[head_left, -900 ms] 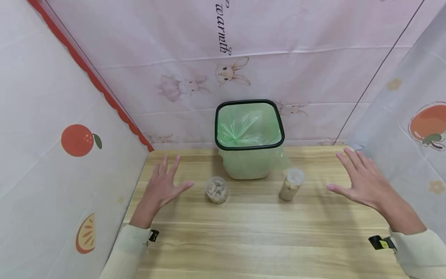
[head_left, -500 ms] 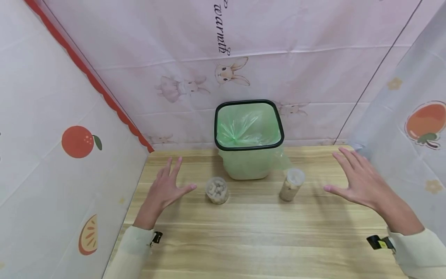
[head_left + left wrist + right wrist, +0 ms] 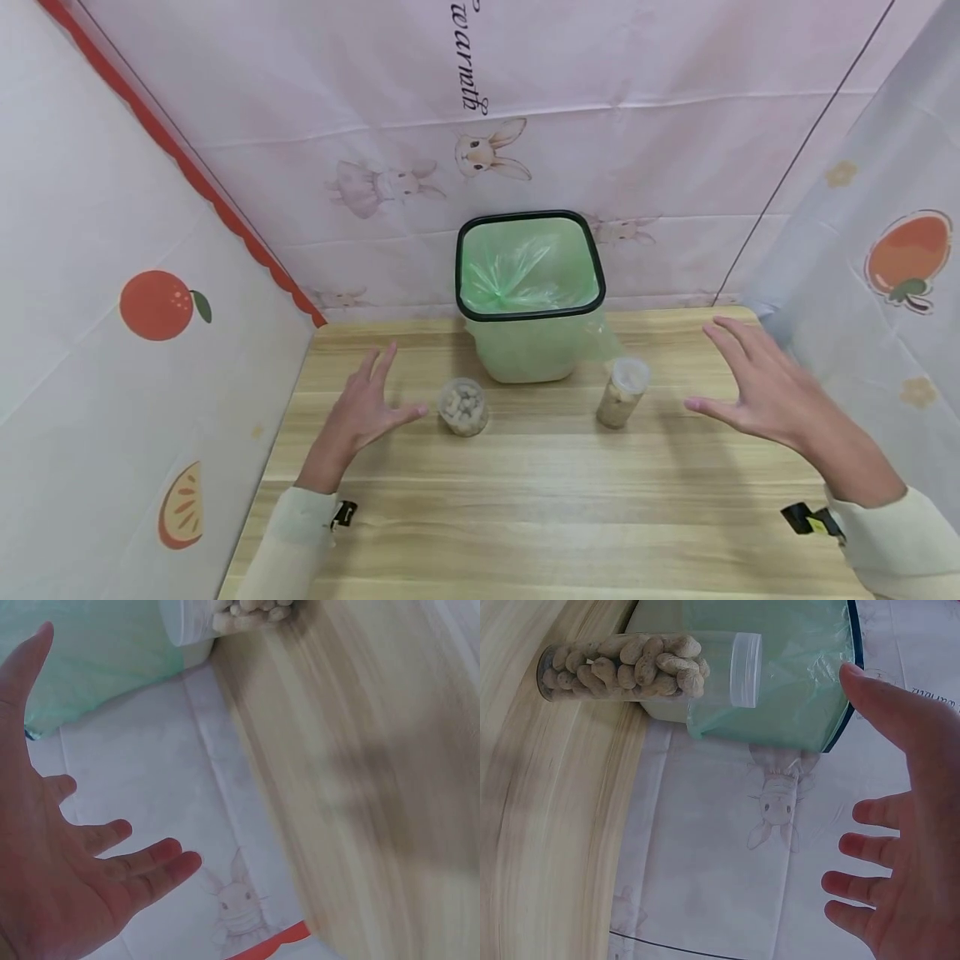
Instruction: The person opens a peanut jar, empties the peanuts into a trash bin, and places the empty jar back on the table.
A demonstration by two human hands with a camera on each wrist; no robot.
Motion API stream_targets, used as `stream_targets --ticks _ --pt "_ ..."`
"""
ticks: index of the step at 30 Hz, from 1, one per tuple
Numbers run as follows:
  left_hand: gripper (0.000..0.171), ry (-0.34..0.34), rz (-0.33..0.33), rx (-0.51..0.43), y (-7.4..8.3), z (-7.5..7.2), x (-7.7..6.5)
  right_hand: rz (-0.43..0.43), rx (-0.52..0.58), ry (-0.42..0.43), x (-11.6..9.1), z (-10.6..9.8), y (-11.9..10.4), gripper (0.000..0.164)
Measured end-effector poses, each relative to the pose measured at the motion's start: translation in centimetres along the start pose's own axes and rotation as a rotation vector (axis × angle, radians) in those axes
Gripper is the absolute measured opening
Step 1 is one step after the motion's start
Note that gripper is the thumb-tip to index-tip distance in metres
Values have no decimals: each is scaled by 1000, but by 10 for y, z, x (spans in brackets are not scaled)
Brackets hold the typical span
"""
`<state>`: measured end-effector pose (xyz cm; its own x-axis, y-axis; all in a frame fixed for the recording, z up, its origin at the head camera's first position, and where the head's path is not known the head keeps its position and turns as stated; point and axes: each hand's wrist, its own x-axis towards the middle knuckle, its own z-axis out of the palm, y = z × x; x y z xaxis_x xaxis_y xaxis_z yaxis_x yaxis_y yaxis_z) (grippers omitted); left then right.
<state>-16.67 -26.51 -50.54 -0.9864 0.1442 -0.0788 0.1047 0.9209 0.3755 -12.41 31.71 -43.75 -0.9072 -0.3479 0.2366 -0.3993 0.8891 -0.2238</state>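
My left hand hovers over the table with fingers spread, its thumb tip just left of a clear jar of peanuts. To the right stands a taller clear jar of peanuts; its capped top and the unshelled peanuts inside show in the right wrist view. My right hand is spread apart from that jar, on its right side, touching nothing. Part of the left jar enters the top of the left wrist view. Both hands hold nothing.
Behind the jars is a bin with a black rim and a green plastic liner. Printed cloth walls stand at the back and both sides of the wooden table.
Both hands have drifted inward toward the jars, the left to the right and the right to the left. The head view has shifted slightly. Jars and bin stay in place.
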Motion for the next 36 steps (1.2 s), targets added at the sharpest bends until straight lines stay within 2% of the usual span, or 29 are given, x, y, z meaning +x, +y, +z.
stream_targets --ticks 6,13,17,22,28,36 --pt "127 -1 17 -49 -2 11 1 -41 -26 6 4 -1 -3 110" --pt "130 8 16 -121 0 24 0 -72 -13 22 9 -1 -11 103" --pt "133 26 26 -125 -2 35 2 -102 -15 42 12 1 -13 96" --pt "136 27 19 -166 -3 48 1 -183 2 67 12 6 -17 87" --pt "137 20 21 -235 -3 59 0 -304 18 145 15 11 -22 81" --pt "137 18 -5 -356 -5 76 -2 -364 30 162 20 18 -36 79"
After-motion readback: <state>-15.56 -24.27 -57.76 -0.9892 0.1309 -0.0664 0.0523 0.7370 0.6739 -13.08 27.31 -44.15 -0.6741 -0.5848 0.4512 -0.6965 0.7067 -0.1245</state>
